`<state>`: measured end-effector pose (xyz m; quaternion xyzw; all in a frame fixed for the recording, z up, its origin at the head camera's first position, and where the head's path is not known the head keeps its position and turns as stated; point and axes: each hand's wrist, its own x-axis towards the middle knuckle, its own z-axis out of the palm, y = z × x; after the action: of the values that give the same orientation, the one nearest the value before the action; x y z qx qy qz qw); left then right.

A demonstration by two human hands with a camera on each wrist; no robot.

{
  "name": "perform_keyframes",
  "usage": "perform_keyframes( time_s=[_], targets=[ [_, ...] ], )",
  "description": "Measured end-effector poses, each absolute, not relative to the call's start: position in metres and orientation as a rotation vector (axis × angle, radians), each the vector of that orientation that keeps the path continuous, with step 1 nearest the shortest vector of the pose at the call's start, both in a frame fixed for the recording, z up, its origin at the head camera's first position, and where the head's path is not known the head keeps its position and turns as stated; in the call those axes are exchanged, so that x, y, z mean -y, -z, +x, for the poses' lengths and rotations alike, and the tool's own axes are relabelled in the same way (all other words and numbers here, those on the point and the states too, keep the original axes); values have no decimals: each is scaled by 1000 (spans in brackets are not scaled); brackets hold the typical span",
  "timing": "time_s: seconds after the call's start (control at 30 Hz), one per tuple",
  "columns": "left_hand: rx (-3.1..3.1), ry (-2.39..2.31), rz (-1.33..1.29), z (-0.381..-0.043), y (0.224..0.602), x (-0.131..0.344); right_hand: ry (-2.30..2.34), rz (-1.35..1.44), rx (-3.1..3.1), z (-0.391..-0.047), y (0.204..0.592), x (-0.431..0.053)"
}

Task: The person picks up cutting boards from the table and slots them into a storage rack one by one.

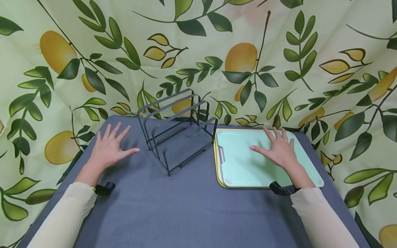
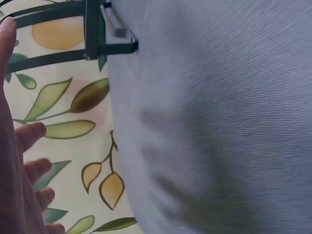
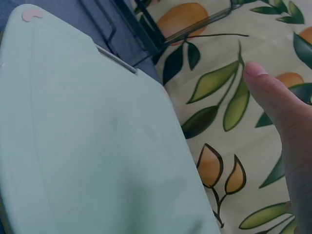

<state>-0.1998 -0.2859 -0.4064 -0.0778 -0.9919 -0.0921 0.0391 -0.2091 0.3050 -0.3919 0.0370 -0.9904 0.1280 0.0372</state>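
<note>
Covering the back and sides, a backdrop cloth [image 1: 198, 51] printed with lemons and green leaves hangs behind a grey surface [image 1: 173, 210]. Right of centre on it lies a mint-green cutting board [image 1: 238, 162], stacked on a yellow-edged board [image 1: 219, 175] that shows only along its left and front edges. Just left of the boards stands a dark wire rack [image 1: 178, 131], upright, with several dividers. The right hand [image 1: 280, 150] rests flat on the green board, fingers straight and spread, gripping nothing. The left hand [image 1: 108, 148] lies flat on the surface left of the rack, fingers spread, holding nothing.
</note>
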Motion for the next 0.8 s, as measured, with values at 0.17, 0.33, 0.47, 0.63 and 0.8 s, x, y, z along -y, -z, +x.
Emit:
perform_keyframes(
  time_s=[0.17,0.33,0.47,0.63,0.8],
  targets=[
    [3007,326,-326,-179,417,283,-456,85,2992,-198,396,-314],
    [2968,353,-365,-157,428,274,-502,70,2949,-190,405,-318],
    [2997,390,-381,-143,434,261,-561,38,2909,-184,410,-320],
    [3034,440,-374,-132,441,243,-676,1,2860,-178,415,-325],
    [3024,491,-381,-124,445,224,-766,-68,2828,-171,423,-331]
  ],
)
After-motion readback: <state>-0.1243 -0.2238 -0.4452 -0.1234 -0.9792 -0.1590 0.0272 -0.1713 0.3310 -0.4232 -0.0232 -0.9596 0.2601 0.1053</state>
